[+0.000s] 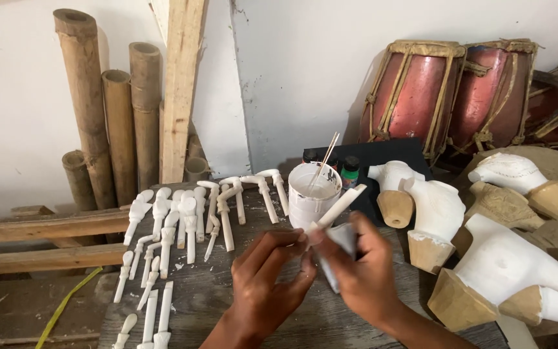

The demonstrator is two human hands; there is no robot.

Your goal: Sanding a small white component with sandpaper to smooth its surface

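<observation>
Left hand [267,274]: fingertips pinch the lower end of a long white-painted carved wooden stick [337,208].
Right hand [356,271]: grip wrapped around a pale grey-white folded piece [342,238], the stick crossing it.
Stick position: held above the weathered grey wooden surface [214,297], just in front of the white paint-smeared cup [312,189].
Handling: judged light, stiff, thin enough to snap; possibly slick with wet paint. Best held at its ends.
Nearby: rows of white carved limb pieces [182,223]; white torso carvings on tan wooden bases [495,274].
</observation>
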